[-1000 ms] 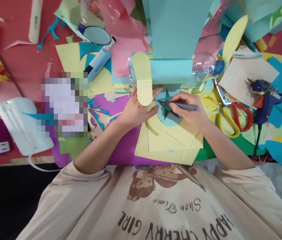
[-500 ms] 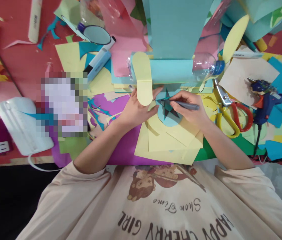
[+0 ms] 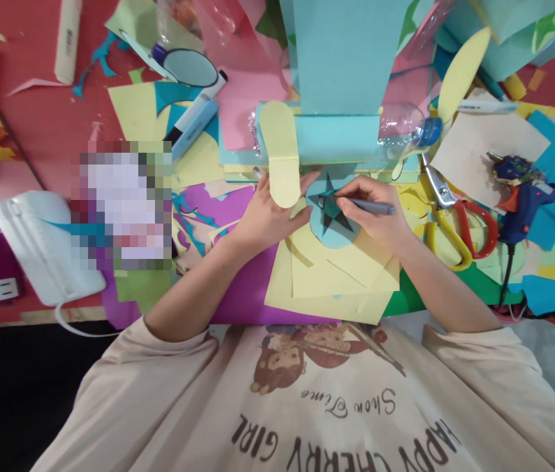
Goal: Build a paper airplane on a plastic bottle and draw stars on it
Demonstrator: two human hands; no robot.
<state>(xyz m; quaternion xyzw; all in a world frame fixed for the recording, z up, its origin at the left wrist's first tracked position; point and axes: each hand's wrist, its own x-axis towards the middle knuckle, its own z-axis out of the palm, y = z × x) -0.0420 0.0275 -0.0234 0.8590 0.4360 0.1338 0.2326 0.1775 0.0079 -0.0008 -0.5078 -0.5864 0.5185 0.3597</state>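
My right hand (image 3: 376,206) pinches a grey marker (image 3: 369,206), its tip end over a dark green star (image 3: 329,208). The star lies on a light blue rounded piece of paper (image 3: 339,239). To its left, my left hand (image 3: 270,213) lies with fingers apart, index finger and thumb at the edge of the blue piece. A pale yellow paper strip with rounded ends (image 3: 285,183) hangs over the back of my left hand and hides some fingers. Behind both hands is a plastic bottle wrapped in light blue paper (image 3: 339,137), with a blue cap (image 3: 430,132).
Scissors with red and yellow handles (image 3: 477,229) and a blue glue gun (image 3: 518,210) lie at right. Yellow sheets (image 3: 327,298) lie under the blue piece. At left are a white device with a cable (image 3: 48,255), purple scraps (image 3: 208,203) and markers (image 3: 196,121).
My right hand and the marker have shifted very slightly to the right over the star. My left hand stays in place.
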